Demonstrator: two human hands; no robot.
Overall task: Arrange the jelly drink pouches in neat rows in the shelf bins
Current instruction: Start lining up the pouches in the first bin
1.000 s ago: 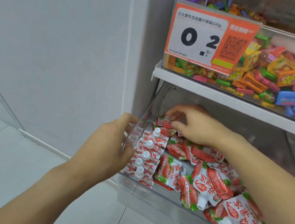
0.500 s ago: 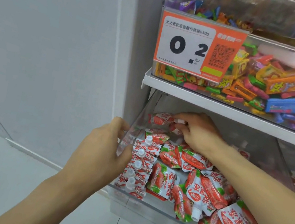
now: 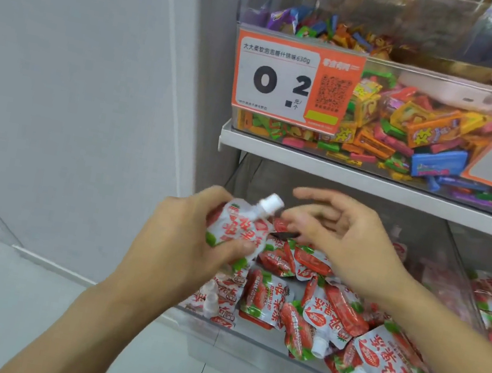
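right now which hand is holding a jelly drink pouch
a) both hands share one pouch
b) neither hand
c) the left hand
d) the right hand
c: the left hand grips a jelly drink pouch with its white cap tilted up and to the right, while the right hand hangs open beside it over the clear bin, fingers spread and holding nothing.

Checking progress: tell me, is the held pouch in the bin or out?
Out. The left hand grips the pouch above the bin, cap up.
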